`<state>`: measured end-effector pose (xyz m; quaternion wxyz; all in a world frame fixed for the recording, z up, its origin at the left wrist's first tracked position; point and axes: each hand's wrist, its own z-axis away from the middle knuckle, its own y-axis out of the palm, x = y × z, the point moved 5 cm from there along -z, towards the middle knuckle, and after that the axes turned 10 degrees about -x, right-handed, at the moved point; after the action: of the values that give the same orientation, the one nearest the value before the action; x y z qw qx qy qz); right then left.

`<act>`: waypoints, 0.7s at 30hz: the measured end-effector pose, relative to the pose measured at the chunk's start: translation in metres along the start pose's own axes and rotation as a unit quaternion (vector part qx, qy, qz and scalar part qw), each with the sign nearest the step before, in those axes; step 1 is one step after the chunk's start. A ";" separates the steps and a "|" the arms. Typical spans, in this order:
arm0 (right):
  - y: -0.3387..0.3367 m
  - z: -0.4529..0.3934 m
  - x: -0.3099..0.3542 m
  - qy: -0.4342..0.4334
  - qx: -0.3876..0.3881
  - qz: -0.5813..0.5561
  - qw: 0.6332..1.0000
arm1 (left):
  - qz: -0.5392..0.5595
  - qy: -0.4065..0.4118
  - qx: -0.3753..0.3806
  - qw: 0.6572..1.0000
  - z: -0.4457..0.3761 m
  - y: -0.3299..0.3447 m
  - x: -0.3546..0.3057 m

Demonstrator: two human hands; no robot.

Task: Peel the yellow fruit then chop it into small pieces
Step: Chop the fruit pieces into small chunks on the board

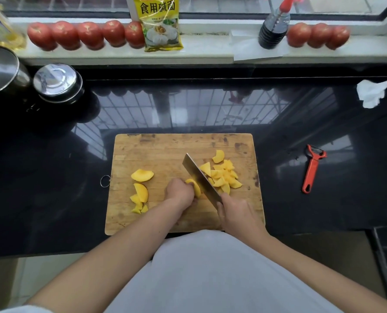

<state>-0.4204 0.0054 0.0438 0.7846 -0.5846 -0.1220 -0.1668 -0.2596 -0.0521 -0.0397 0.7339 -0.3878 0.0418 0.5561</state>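
On the wooden cutting board (165, 147) my left hand (179, 191) holds down a yellow fruit slice (195, 187) with curled fingers. My right hand (237, 214) grips the handle of a cleaver (199, 177), whose blade stands against the right side of that slice. A heap of small cut yellow pieces (224, 175) lies right of the blade. Larger yellow wedges (142, 175) and a few smaller bits (139, 199) lie on the board's left side.
A red peeler (312, 168) lies on the black counter to the right of the board. Steel pots (57, 83) stand at the far left, a crumpled tissue (372, 93) at the far right. Tomatoes (86, 36), a yellow packet (160, 23) and a dark bottle (273, 28) line the windowsill.
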 end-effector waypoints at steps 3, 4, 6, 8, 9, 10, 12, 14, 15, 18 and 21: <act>0.002 0.000 0.001 0.008 0.025 0.015 1.000 | 0.003 -0.002 -0.001 1.000 0.000 0.000 -0.002; 0.002 0.000 0.002 0.008 0.031 0.018 0.999 | 0.000 -0.002 -0.002 1.000 0.000 -0.001 -0.002; 0.000 0.004 0.001 0.007 0.054 0.030 0.998 | -0.010 0.000 -0.005 1.000 0.000 -0.001 -0.003; -0.002 0.010 -0.002 0.015 0.092 0.043 0.995 | -0.023 0.000 -0.004 1.000 0.000 -0.001 -0.005; -0.003 0.011 -0.003 0.018 0.111 0.050 0.992 | -0.028 0.000 -0.003 1.000 0.000 -0.002 -0.005; -0.003 0.012 -0.003 0.020 0.127 0.058 0.990 | -0.031 0.002 -0.001 1.000 0.001 -0.002 -0.006; 0.000 0.006 0.005 0.022 0.139 0.065 0.988 | -0.035 0.006 0.000 0.999 0.002 -0.003 -0.007; 0.007 -0.005 0.018 0.011 0.122 0.063 0.990 | -0.038 0.008 0.001 0.999 0.004 -0.004 -0.009; 0.010 -0.011 0.026 0.001 0.105 0.058 0.993 | -0.039 0.009 0.001 0.999 0.004 -0.005 -0.010; 0.010 -0.021 0.030 0.008 0.050 0.013 0.999 | -0.030 0.008 0.007 0.999 0.008 -0.007 -0.007; 0.005 -0.008 0.016 0.027 0.044 0.015 0.999 | -0.027 0.026 0.012 0.999 0.004 -0.002 -0.002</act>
<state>-0.4036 -0.0029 0.0431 0.8147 -0.5468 -0.0996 -0.1652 -0.2601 -0.0516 -0.0349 0.7520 -0.3946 0.0571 0.5248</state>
